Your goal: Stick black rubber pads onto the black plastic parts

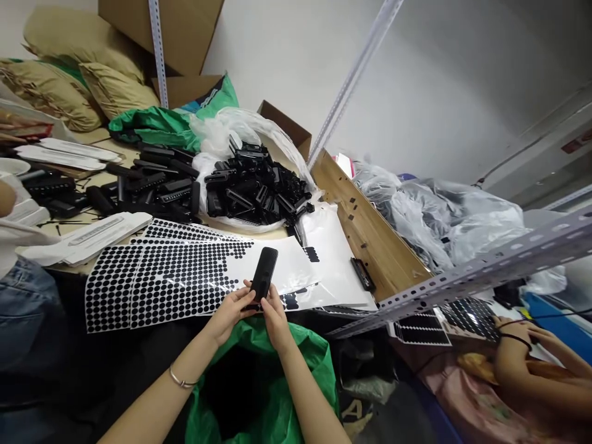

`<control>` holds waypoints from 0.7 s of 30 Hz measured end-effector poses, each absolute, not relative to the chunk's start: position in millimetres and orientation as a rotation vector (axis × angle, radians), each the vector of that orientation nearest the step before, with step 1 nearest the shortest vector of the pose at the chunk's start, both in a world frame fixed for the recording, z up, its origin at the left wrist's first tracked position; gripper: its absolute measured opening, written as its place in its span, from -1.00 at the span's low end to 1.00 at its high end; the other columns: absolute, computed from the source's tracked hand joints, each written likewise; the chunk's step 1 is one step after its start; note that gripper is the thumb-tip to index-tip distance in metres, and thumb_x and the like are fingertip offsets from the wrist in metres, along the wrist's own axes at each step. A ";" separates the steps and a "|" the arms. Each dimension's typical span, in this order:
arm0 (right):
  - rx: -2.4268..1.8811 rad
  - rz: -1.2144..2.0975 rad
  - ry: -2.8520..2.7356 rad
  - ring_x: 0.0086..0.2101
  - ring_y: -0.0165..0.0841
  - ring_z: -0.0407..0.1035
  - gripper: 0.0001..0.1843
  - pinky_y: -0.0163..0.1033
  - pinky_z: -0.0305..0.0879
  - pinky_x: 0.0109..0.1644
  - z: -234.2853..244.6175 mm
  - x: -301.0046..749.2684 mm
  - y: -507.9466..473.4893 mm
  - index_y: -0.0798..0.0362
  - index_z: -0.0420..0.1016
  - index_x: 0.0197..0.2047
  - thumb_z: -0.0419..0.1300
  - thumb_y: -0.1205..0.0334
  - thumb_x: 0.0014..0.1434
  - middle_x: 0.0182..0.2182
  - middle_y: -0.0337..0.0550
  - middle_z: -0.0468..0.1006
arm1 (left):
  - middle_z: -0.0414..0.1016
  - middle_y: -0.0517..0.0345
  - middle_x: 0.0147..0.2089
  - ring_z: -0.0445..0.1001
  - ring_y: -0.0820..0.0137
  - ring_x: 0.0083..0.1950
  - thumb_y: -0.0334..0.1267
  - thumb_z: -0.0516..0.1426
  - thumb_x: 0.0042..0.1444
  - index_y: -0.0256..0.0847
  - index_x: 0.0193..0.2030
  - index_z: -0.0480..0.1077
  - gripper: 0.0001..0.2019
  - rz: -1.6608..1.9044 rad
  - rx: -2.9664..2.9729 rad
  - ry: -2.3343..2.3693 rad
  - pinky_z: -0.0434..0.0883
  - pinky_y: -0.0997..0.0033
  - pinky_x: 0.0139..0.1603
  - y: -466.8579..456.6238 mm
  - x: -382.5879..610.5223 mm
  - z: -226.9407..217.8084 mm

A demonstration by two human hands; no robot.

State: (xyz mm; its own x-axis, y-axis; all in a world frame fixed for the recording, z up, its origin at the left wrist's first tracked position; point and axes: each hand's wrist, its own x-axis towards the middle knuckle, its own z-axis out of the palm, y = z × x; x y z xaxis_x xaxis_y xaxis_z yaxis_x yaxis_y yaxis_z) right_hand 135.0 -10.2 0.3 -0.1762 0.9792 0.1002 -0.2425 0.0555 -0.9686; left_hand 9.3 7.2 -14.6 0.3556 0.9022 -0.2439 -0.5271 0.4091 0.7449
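A black oblong plastic part (265,271) is held upright between both hands, above the front edge of the table. My left hand (231,313) grips its lower left side with thumb and fingers. At its lower right, my right hand (276,320) closes on the same part. Just behind lie white sheets of round black stickers (176,277), with some stickers gone on the right side. Below my hands gapes a green sack (319,351), dark inside. A heap of black plastic parts (259,185) rests in a clear plastic bag behind the sheets.
More black parts (157,179) and white paper strips (87,237) lie left. A perforated metal rail (462,262) slants across the right, beside a wooden board (370,228). Another person's hands (518,333) are at far right; someone sits at left. Stuffed sacks (69,43) stand behind.
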 end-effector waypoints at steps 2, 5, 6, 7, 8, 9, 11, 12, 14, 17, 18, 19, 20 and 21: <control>-0.890 1.389 -1.159 0.12 -0.19 0.40 -0.53 0.07 0.11 0.34 2.3 134.4 -10.4 0.01 0.31 0.12 0.16 -0.02 0.22 0.12 0.06 0.52 | 0.59 0.03 -0.21 0.54 0.38 -0.16 0.03 0.37 -0.12 -0.25 -0.25 0.55 -0.60 1.000 0.625 0.717 0.43 0.49 -0.18 8.6 9.8 -16.0; -0.914 1.377 -1.126 0.10 -0.18 0.42 -0.56 0.08 0.09 0.35 2.2 133.4 -8.1 0.02 0.36 0.09 0.18 -0.01 0.21 0.08 0.03 0.55 | 0.60 0.01 -0.20 0.54 0.36 -0.16 0.02 0.38 -0.14 -0.26 -0.24 0.55 -0.58 1.007 0.606 0.723 0.43 0.47 -0.20 10.5 10.8 -17.4; -0.917 1.375 -1.120 0.10 -0.18 0.42 -0.57 0.07 0.10 0.34 1.4 133.2 -6.8 0.01 0.38 0.07 0.20 -0.01 0.20 0.07 0.01 0.56 | 0.60 0.00 -0.19 0.54 0.35 -0.16 0.02 0.39 -0.15 -0.26 -0.23 0.55 -0.57 1.012 0.591 0.725 0.44 0.46 -0.21 11.1 11.2 -17.7; -0.917 1.373 -1.111 0.09 -0.19 0.43 -0.58 0.06 0.13 0.34 0.4 133.0 -5.5 0.00 0.39 0.06 0.21 0.00 0.19 0.06 -0.01 0.57 | 0.60 -0.01 -0.19 0.54 0.35 -0.16 0.02 0.40 -0.17 -0.26 -0.22 0.56 -0.55 1.017 0.579 0.726 0.44 0.46 -0.22 11.8 11.5 -17.9; -0.916 1.370 -1.098 0.09 -0.20 0.43 -0.59 0.04 0.16 0.33 -0.8 133.0 -4.1 -0.01 0.40 0.03 0.23 0.00 0.17 0.06 -0.03 0.58 | 0.60 -0.02 -0.18 0.54 0.33 -0.16 0.02 0.41 -0.19 -0.26 -0.21 0.56 -0.54 1.018 0.574 0.728 0.44 0.45 -0.23 12.5 11.7 -18.2; -0.913 1.368 -1.083 0.08 -0.20 0.44 -0.62 0.02 0.19 0.31 -2.0 133.3 -3.0 -0.02 0.42 0.01 0.25 0.02 0.16 0.05 -0.04 0.59 | 0.59 -0.03 -0.16 0.54 0.32 -0.15 0.03 0.41 -0.21 -0.26 -0.20 0.56 -0.52 1.019 0.574 0.729 0.44 0.45 -0.24 13.2 11.8 -18.4; -0.907 1.365 -1.061 0.05 -0.21 0.47 -0.67 0.00 0.26 0.27 -4.1 134.3 -1.5 -0.03 0.43 -0.07 0.29 0.04 0.13 0.01 -0.07 0.61 | 0.60 -0.05 -0.14 0.53 0.31 -0.14 0.04 0.42 -0.24 -0.26 -0.20 0.57 -0.49 1.011 0.584 0.726 0.43 0.45 -0.24 14.2 11.4 -18.8; -0.908 1.368 -1.061 0.03 -0.21 0.48 -0.68 -0.01 0.28 0.26 -4.7 135.0 -1.2 -0.03 0.44 -0.09 0.31 0.05 0.12 0.00 -0.07 0.62 | 0.60 -0.05 -0.13 0.53 0.31 -0.14 0.04 0.43 -0.26 -0.26 -0.19 0.57 -0.48 1.004 0.586 0.724 0.43 0.45 -0.23 14.5 10.9 -18.9; -0.915 1.375 -1.078 -0.01 -0.20 0.51 -0.69 0.00 0.31 0.24 -5.2 136.2 -1.4 -0.02 0.45 -0.11 0.32 0.07 0.11 -0.03 -0.07 0.63 | 0.60 -0.04 -0.15 0.52 0.33 -0.16 0.05 0.44 -0.30 -0.26 -0.20 0.58 -0.46 0.986 0.580 0.723 0.43 0.44 -0.22 14.5 9.6 -19.0; -0.934 1.365 -1.094 -0.02 -0.19 0.52 -0.69 0.01 0.34 0.21 -4.8 136.6 -2.1 -0.02 0.45 -0.10 0.33 0.08 0.11 -0.03 -0.06 0.64 | 0.61 -0.02 -0.19 0.51 0.36 -0.18 0.05 0.44 -0.32 -0.26 -0.23 0.59 -0.46 0.973 0.567 0.714 0.43 0.46 -0.21 13.6 7.8 -18.8; -0.938 1.362 -1.096 -0.01 -0.19 0.52 -0.69 0.01 0.35 0.21 -4.6 136.5 -2.2 -0.02 0.45 -0.10 0.33 0.08 0.11 -0.03 -0.06 0.63 | 0.61 -0.01 -0.20 0.51 0.37 -0.18 0.05 0.44 -0.31 -0.26 -0.23 0.59 -0.48 0.976 0.566 0.710 0.42 0.46 -0.21 13.3 7.5 -18.7; -0.941 1.362 -1.098 -0.01 -0.19 0.52 -0.69 0.01 0.35 0.21 -4.4 136.3 -2.2 -0.02 0.44 -0.10 0.33 0.09 0.11 -0.02 -0.07 0.63 | 0.61 0.00 -0.20 0.51 0.37 -0.19 0.04 0.44 -0.29 -0.26 -0.23 0.59 -0.49 0.982 0.564 0.708 0.42 0.46 -0.22 13.0 7.5 -18.5; -0.943 1.364 -1.102 0.00 -0.19 0.51 -0.69 0.01 0.35 0.21 -4.2 136.2 -1.9 -0.02 0.44 -0.10 0.33 0.09 0.11 -0.02 -0.07 0.63 | 0.60 0.01 -0.19 0.51 0.37 -0.19 0.04 0.44 -0.28 -0.25 -0.23 0.59 -0.50 0.991 0.560 0.711 0.42 0.46 -0.22 12.7 7.8 -18.2; -0.944 1.368 -1.109 0.00 -0.19 0.51 -0.70 0.01 0.34 0.21 -4.1 136.1 -1.7 -0.02 0.44 -0.10 0.32 0.10 0.12 -0.01 -0.07 0.63 | 0.60 0.01 -0.19 0.51 0.37 -0.19 0.04 0.44 -0.29 -0.25 -0.24 0.58 -0.50 1.003 0.552 0.719 0.43 0.46 -0.23 12.6 8.3 -18.0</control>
